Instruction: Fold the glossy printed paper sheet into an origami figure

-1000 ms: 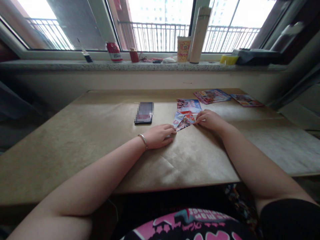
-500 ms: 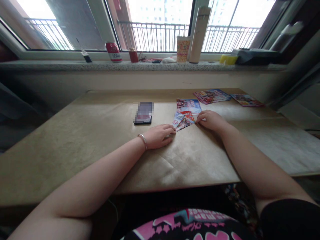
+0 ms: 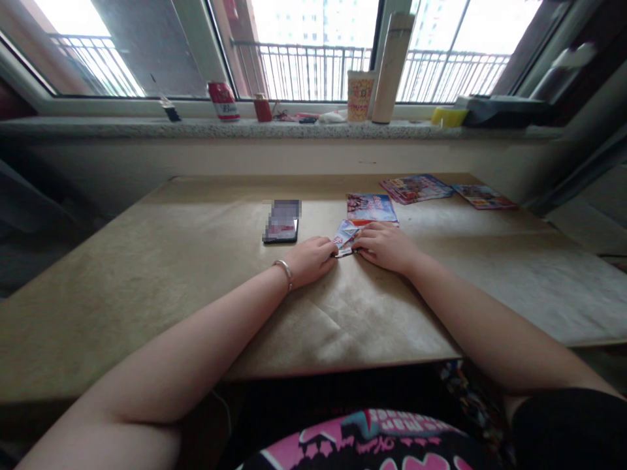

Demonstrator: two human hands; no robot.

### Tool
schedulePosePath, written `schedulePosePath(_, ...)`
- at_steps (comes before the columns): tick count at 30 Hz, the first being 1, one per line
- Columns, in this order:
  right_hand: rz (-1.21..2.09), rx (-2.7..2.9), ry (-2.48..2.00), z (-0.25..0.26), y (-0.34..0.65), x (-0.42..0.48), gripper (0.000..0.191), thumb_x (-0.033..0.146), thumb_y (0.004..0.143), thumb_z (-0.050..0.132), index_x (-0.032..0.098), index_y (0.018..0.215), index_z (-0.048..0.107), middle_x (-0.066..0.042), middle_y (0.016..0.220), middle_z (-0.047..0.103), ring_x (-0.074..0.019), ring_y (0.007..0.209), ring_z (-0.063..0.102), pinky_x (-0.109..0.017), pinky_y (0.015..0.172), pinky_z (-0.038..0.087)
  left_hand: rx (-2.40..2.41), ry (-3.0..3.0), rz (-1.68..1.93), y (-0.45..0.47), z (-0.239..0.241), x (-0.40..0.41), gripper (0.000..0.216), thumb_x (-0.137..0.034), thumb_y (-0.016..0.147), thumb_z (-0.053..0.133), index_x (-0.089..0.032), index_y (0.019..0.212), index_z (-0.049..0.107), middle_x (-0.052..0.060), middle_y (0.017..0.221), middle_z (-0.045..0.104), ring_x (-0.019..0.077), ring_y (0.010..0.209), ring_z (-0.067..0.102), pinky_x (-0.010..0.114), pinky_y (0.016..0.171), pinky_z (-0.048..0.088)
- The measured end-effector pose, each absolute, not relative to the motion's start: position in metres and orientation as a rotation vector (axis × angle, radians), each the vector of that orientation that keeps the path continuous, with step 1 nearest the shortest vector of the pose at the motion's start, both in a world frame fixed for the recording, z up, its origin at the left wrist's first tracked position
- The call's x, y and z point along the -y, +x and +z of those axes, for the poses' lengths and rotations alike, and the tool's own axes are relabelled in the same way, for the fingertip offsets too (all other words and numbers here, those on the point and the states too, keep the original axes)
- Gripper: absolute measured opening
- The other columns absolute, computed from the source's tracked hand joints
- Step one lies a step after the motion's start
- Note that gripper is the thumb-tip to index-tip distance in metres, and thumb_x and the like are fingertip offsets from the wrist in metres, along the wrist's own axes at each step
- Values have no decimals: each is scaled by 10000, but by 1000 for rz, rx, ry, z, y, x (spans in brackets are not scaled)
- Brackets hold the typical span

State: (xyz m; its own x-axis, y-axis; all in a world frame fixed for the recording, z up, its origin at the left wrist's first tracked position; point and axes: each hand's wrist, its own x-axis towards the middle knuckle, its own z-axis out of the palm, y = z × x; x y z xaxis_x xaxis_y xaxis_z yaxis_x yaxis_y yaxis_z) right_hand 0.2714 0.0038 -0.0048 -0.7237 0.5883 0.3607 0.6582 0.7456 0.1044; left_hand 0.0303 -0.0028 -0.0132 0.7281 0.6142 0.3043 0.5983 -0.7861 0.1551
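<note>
A colourful printed paper (image 3: 345, 233), partly folded, lies on the table between my two hands. My left hand (image 3: 313, 258), a silver bangle on its wrist, has its fingers closed on the paper's near left corner. Over the right part of the paper lies my right hand (image 3: 385, 245), its fingers together and pressed on the folded near edge. That hand hides much of the paper. Just beyond it, a flat blue and red printed sheet (image 3: 372, 207) rests close to or under the folded one; I cannot tell which.
A phone (image 3: 283, 222) lies left of the papers. Farther right are a pile of printed sheets (image 3: 416, 188) and another printed sheet (image 3: 483, 196). On the windowsill (image 3: 294, 130) stand a red can (image 3: 223, 101), a patterned cup (image 3: 360, 96) and a tall cylinder (image 3: 392, 68).
My right hand has slid left from the paper's right corner and now covers its right part. The paper's near edge looks folded over. My left hand stays at the left corner.
</note>
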Motion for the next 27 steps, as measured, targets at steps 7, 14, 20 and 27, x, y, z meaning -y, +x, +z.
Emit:
schedulePosePath(7,-516,2611,-1034,-3,257,4,204,219,880,499,194,833,696,-87,877,711,-234,915,588,-376,869,380,-1006,2966,550,30,-17,-2,150,-254,888,518,-186,962,630,69,959,643,193,894,593,329,837,494)
schedulePosePath(14,-373,2531,-1019,-7,239,14,136,226,845,522,205,834,656,-76,859,684,-231,893,562,-342,793,394,-1063,3109,587,32,-16,-2,185,-301,899,514,-174,840,635,59,814,653,182,746,599,306,700,455)
schedulePosePath(20,-147,2438,-985,-10,234,14,104,244,848,551,198,798,629,-57,816,653,-201,830,543,-303,758,413,-1055,3044,769,33,-16,-1,111,-230,853,538,-176,806,624,28,787,664,155,700,609,281,677,436)
schedulePosePath(27,-60,2408,-948,-7,235,15,111,239,842,558,210,786,649,-45,810,644,-185,801,542,-291,735,414,-1021,3039,832,34,-15,0,101,-227,830,550,-190,778,629,16,791,677,153,725,618,286,709,435)
